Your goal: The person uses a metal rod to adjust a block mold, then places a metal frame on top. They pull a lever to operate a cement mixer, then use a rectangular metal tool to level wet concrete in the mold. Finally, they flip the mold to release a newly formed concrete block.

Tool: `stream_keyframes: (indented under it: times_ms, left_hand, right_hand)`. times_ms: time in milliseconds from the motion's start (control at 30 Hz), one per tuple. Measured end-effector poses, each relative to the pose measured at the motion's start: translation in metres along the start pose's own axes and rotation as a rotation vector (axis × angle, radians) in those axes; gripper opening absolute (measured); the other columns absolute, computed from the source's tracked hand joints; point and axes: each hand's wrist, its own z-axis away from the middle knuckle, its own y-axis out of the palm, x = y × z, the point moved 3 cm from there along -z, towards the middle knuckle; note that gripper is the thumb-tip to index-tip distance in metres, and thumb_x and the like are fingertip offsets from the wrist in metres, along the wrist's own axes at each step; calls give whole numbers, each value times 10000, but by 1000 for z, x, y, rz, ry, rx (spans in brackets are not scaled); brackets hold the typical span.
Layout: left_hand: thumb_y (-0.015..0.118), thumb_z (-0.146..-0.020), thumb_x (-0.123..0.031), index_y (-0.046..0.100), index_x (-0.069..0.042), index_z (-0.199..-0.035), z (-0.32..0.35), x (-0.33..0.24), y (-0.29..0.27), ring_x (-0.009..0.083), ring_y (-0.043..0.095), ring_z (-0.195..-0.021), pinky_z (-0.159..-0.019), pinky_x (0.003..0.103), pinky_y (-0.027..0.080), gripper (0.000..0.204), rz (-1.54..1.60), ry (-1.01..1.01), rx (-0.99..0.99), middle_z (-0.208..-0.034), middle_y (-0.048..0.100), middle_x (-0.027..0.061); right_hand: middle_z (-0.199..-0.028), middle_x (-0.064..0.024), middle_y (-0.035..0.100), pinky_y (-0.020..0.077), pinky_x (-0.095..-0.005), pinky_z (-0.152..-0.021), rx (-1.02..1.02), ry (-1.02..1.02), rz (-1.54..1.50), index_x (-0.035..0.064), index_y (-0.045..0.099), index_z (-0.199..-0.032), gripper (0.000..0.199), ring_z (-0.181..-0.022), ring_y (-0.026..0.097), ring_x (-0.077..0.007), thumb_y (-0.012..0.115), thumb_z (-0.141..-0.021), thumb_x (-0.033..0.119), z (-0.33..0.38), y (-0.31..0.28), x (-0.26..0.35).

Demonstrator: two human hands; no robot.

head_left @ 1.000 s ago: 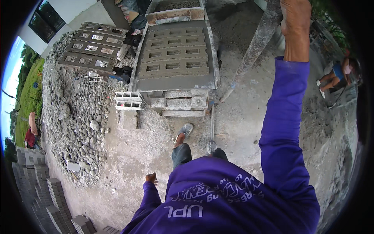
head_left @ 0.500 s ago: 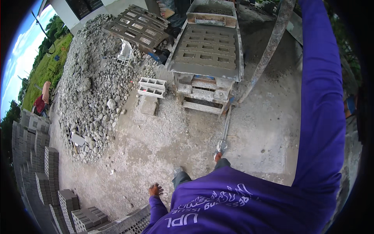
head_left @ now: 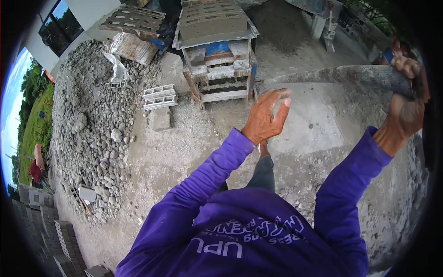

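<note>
My right hand [head_left: 399,115] is wrapped round the thick end of a long, cement-crusted pole [head_left: 337,74], its fingers curling over the top. The pole now lies low and nearly level, its thin end by the block-moulding machine [head_left: 221,69]. Just short of the pole, my left hand [head_left: 267,115] is raised in front of my body, thumb and fingers apart and holding nothing. On top of the machine rests a slab of wet grey concrete blocks [head_left: 212,25] with rows of rectangular holes.
A gravel heap [head_left: 87,124] spreads on the left. Near it are hollow blocks [head_left: 160,97], a white sack [head_left: 134,48] and a tray of moulded blocks [head_left: 134,19]. Stacked blocks [head_left: 69,242] stand at lower left. A shovel [head_left: 330,34] leans at the back right.
My right arm has come down, and the pole has swung from steep to nearly level. My left hand has risen from beside my body toward the pole. The view has shifted.
</note>
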Motion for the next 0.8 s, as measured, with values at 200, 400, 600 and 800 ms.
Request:
stream_keyframes:
  times_ms: [200,400,600,800]
  left_hand:
    - [260,-1049,-470,622,-34,-1101,106,-45,237,431,617,-950,-897,513,463,569,314,-95,1198,-992,653,245]
    - [369,-1016,-397,631,-64,-733,206,-22,285,381,646,-731,-753,515,495,510,264,-78,1132,-743,664,161]
    - [581,-909,-275,665,-82,-847,243,-14,298,326,650,-857,-798,446,509,219,407,-201,959,-870,667,149]
    - [622,-890,-235,680,-103,-961,239,-11,283,304,619,-986,-892,445,482,160,572,-334,966,-1001,657,129]
  right_hand:
    - [-480,0,437,451,-387,-723,-642,385,232,162,515,-677,467,-492,434,-153,390,-1036,433,363,-78,165]
    - [-520,-45,525,497,-332,-560,-459,1246,-107,-25,613,-905,506,-393,490,-175,485,-1009,454,389,-134,162]
    - [-871,-80,665,472,-293,-716,315,1663,703,-34,618,-1081,445,-811,605,-146,691,-913,372,322,-124,-124]
    - [-1039,-271,688,526,-457,-857,572,1990,1158,-47,612,-1080,633,-995,665,-430,771,-656,395,437,-77,-257]
